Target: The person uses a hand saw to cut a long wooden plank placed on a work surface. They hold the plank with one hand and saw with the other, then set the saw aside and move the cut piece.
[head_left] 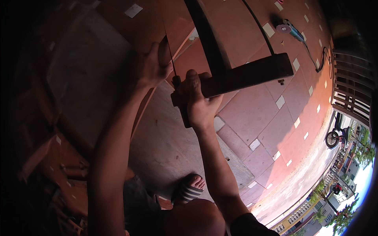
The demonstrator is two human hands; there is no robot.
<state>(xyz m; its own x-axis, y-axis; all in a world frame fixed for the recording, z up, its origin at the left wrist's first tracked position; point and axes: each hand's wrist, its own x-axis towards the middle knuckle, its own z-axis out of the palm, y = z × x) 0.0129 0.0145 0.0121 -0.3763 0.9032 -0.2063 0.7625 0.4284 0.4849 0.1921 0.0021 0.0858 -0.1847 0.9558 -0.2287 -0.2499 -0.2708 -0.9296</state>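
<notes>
the right hand (200,103) is wrapped around the near end of a dark wooden frame piece (244,76), fingers curled over its top edge and thumb side pressed to the block at its lower corner. the grip looks firm, and the piece is held up off the ground rather than resting on it. just beside it, the left hand (151,67) is closed around something thin: a slim dark rod or blade (170,55) runs up between its fingers and down to the corner of the wood. what the tool is cannot be told from here.

the frame piece forms a t, with a long dark bar (206,35) crossing upward from the held part. below lies a pale grey slab (173,145), and the person's sandalled foot (189,188) stands on its near edge. beyond is red paving with small white tiles (267,114), where an angle grinder (289,28) lies well apart with its cord trailing.

to do this well, the right hand should likely hold the wood steady against the push, while the left keeps the thin tool aligned with the corner and clear of the right thumb.
</notes>
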